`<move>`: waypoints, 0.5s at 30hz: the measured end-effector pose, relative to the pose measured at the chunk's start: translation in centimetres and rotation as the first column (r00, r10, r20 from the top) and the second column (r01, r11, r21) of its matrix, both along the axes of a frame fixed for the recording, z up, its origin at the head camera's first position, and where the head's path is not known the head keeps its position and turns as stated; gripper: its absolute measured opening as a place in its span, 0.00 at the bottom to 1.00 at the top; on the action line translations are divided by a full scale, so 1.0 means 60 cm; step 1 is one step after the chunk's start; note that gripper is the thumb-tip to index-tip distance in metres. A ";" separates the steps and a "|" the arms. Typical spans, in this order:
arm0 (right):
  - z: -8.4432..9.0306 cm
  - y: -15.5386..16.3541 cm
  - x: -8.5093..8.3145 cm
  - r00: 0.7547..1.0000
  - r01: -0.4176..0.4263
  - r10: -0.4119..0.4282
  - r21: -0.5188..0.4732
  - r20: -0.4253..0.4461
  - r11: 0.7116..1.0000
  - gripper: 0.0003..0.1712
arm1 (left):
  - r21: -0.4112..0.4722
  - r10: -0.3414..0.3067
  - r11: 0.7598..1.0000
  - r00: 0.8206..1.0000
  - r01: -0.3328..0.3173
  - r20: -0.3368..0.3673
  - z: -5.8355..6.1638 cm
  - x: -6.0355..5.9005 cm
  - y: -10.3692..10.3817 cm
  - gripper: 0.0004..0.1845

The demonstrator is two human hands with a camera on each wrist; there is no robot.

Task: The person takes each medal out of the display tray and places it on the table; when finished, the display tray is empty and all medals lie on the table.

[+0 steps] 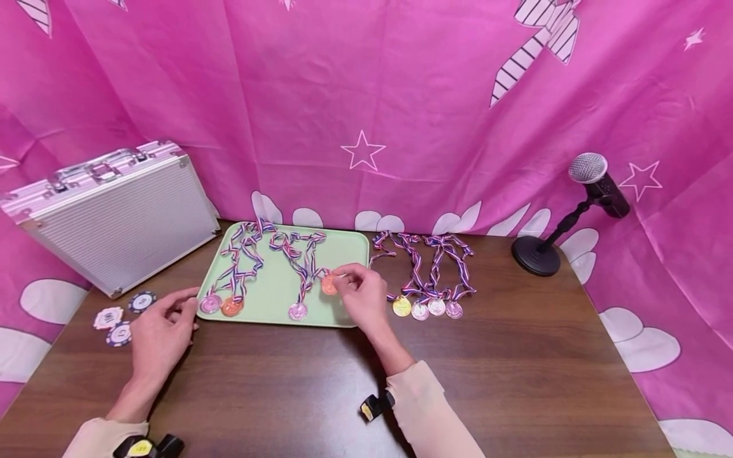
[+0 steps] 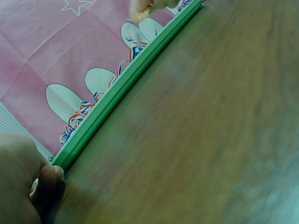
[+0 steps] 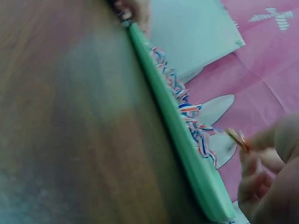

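Note:
My right hand [image 1: 364, 294] pinches a bronze-coloured medal [image 1: 329, 284] between thumb and fingers, raised over the right part of the green tray [image 1: 338, 315]. Its striped ribbon [image 3: 205, 127] trails back onto the tray. The tray's front left corner is gripped by my left hand [image 1: 166, 327], thumb and fingers at the rim [image 2: 70, 151]. On the tray at left lie a silver-coloured medal [image 1: 210, 303] and a bronze-coloured one [image 1: 232, 306] with tangled ribbons. Another silver-coloured medal [image 1: 298, 311] lies mid-tray, its ribbon [image 1: 294, 254] stretching toward the back.
Right of the tray, a gold-coloured medal [image 1: 402, 306] and several silver-coloured ones [image 1: 437, 306] lie on the table. A metal case [image 1: 126, 222] stands at back left, with poker chips [image 1: 109, 317] before it. A microphone on a stand [image 1: 536, 254] is at back right, before a pink curtain [image 1: 366, 114].

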State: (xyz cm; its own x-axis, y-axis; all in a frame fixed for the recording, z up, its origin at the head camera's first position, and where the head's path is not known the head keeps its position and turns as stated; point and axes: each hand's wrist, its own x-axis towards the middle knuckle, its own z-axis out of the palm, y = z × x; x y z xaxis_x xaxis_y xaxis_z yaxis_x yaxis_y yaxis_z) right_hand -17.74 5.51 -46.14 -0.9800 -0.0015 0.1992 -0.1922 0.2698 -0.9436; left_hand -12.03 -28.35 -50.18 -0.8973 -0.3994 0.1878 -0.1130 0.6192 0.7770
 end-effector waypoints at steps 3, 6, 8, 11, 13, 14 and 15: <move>0.002 0.004 -0.002 0.998 0.064 -0.064 -0.050 -0.016 0.997 0.05 | -0.004 0.002 1.000 1.000 -0.002 0.004 0.000 0.001 0.000 0.17; 0.014 0.011 -0.003 0.998 -0.011 -0.001 -0.215 -0.057 0.977 0.07 | -0.009 -0.001 1.000 1.000 0.001 0.006 0.001 0.002 0.000 0.17; 0.024 0.016 -0.003 0.996 -0.068 0.045 -0.304 -0.081 0.950 0.08 | -0.007 -0.005 1.000 1.000 0.005 0.005 0.002 0.002 0.001 0.17; 0.037 0.022 -0.002 0.996 -0.081 0.061 -0.353 -0.067 0.932 0.10 | -0.004 -0.008 1.000 1.000 0.008 0.007 0.003 0.001 0.002 0.17; 0.043 0.026 -0.002 0.998 -0.060 0.050 -0.363 -0.038 0.930 0.10 | -0.002 -0.007 1.000 1.000 0.007 0.008 0.002 0.001 0.002 0.17; 0.046 0.028 -0.001 0.999 -0.050 0.045 -0.374 -0.021 0.926 0.10 | -0.001 -0.006 1.000 1.000 0.006 0.011 0.002 0.001 0.002 0.17; 0.050 0.030 -0.001 0.999 -0.040 0.041 -0.389 -0.005 0.920 0.11 | 0.000 -0.005 1.000 1.000 0.005 0.013 0.002 0.001 0.002 0.18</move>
State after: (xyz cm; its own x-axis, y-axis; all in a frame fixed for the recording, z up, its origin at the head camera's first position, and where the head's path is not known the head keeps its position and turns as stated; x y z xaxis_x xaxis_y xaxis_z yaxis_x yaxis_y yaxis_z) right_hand -17.80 7.34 -43.15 -0.9814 0.0358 0.1888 -0.1918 -0.1268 -0.9732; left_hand -11.97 -28.22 -50.08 -0.9017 -0.3948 0.1764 -0.1195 0.6197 0.7757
